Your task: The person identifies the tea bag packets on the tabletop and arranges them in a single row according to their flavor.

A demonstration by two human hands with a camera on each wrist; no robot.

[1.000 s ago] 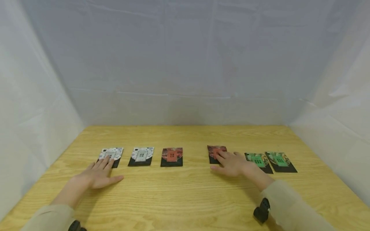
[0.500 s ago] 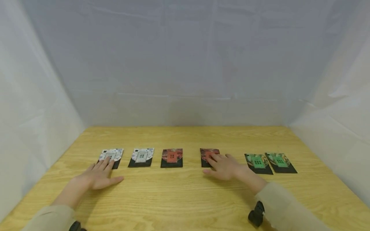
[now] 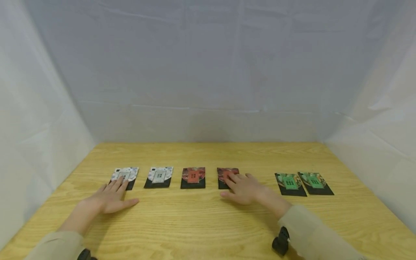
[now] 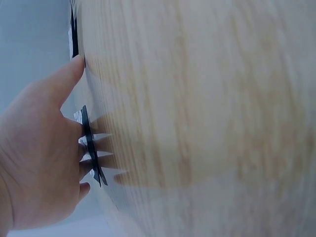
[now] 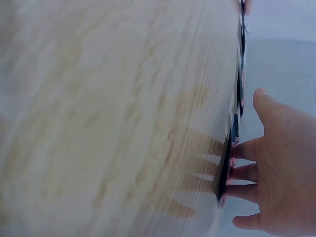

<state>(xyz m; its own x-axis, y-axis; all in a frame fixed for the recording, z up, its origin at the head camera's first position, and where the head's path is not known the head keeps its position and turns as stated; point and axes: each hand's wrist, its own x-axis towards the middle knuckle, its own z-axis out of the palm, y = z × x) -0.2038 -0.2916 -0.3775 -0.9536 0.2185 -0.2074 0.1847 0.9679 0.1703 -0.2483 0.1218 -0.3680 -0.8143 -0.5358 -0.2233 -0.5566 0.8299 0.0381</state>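
Observation:
My left hand (image 3: 108, 200) lies flat with spread fingers, its fingertips resting on a white and black packet (image 3: 130, 174) at the far left of a row. My right hand (image 3: 243, 189) also has straight, spread fingers, with the fingertips on a red and black packet (image 3: 224, 173) right of the middle. In the right wrist view several fingers of that hand press on the packet (image 5: 226, 170) from above. A second red packet (image 3: 193, 177) lies just left of it, with a narrow gap between them. Another white packet (image 3: 158, 177) lies between the left hand and the red pair.
Two green and black packets, one inner (image 3: 290, 183) and one outer (image 3: 315, 182), lie side by side at the right, slightly tilted. All rest on a wooden table (image 3: 182, 224). White sheeting (image 3: 208, 72) walls the back and both sides.
My right hand has slid left along the table with the red packet under its fingertips, closer to the other red packet. The left hand has stayed in place.

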